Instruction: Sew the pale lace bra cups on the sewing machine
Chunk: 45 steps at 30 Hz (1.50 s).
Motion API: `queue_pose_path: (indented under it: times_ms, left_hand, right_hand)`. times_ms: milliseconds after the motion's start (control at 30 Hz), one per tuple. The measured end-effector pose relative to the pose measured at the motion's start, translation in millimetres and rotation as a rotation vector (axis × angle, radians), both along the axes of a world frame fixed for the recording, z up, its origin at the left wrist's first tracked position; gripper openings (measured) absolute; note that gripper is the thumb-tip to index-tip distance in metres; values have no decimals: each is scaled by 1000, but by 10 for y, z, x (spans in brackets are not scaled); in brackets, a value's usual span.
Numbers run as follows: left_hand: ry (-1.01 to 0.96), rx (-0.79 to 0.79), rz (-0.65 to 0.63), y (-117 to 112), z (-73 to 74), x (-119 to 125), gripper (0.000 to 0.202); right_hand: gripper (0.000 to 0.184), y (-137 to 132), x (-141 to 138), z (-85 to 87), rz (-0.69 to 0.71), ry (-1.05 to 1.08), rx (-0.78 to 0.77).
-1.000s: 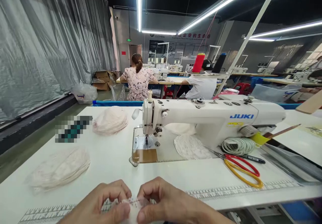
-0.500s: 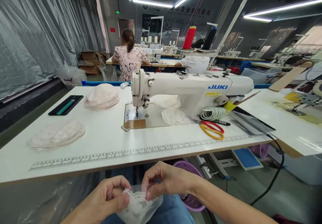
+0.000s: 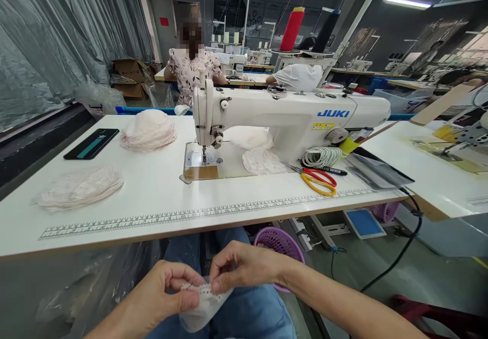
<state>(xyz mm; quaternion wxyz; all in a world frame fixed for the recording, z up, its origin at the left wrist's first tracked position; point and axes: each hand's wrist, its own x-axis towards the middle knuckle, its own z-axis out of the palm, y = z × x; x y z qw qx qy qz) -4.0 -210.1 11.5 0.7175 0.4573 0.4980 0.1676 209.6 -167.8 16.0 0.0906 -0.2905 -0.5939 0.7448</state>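
Note:
Below the table's front edge, over my lap in blue jeans, my left hand (image 3: 163, 293) and my right hand (image 3: 244, 268) both pinch a small white lace piece (image 3: 202, 303). The left thumb and fingers grip its left end, the right fingers its upper right edge. The lace hangs down between them. On the white sewing table (image 3: 152, 191) above stands a white JUKI sewing machine (image 3: 282, 115).
Two stacks of pale lace pieces (image 3: 78, 189) (image 3: 148, 130) and a phone (image 3: 91, 143) lie at the table's left. More lace (image 3: 261, 161), red and yellow scissors (image 3: 318, 181) and coiled white cord (image 3: 322, 155) sit by the machine. A purple basket (image 3: 278, 240) stands underneath. Other people work at tables behind.
My view has dropped, so the table sits higher in frame. Both hands have come back from the table's edge to my lap, still pinching the lace piece.

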Motion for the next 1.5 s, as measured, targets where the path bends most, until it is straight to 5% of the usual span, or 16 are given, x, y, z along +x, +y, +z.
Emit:
queue_pose_path:
  times_ms: [300, 533, 667, 833, 1100, 1267, 1367, 1433, 1500]
  left_hand:
    - [123, 67, -36, 17, -70, -120, 49]
    - [-42, 13, -83, 102, -91, -3, 50]
    - [-112, 105, -99, 180, 40, 27, 43]
    - [-139, 18, -82, 258, 294, -16, 45]
    - [-155, 16, 99, 290, 342, -11, 43]
    - [-268, -19, 154, 284, 479, 71, 39]
    - [-305, -40, 148, 295, 540, 102, 37]
    - [-313, -5, 108, 317, 554, 113, 39]
    - [-302, 28, 88, 353, 566, 117, 40]
  right_hand:
    - [40, 64, -43, 15, 26, -35, 30]
    - [40, 103, -53, 34, 36, -50, 59]
    - [38, 162, -10, 83, 61, 9, 70]
    - [38, 253, 76, 163, 117, 109, 163]
    - [43, 219, 121, 196, 47, 91, 190]
    - [44, 233, 276, 258, 170, 135, 162]
    - [39, 257, 296, 304, -18, 143, 407]
    - [34, 267, 244, 302, -256, 114, 774]
    - [33, 268, 161, 269, -351, 145, 1116]
